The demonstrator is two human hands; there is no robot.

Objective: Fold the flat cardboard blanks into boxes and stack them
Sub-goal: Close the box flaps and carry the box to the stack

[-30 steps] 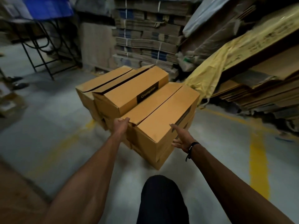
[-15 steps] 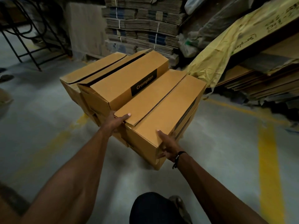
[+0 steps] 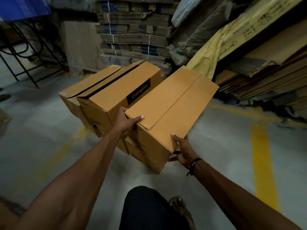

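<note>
Both hands clasp the near box (image 3: 172, 110): left hand (image 3: 127, 121) and right hand (image 3: 183, 151) curled round its corners. Grey concrete floor (image 3: 41, 146) (yellow-lined); bundled blanks (image 3: 134, 34) at twelve o'clock.

3 folded boxes (image 3: 171, 107) and 2 hands (image 3: 127, 122).

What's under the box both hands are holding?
Another folded box sits under the held box, gripped by left hand and right hand. Whether they touch, and anything lower, is hidden.
</note>
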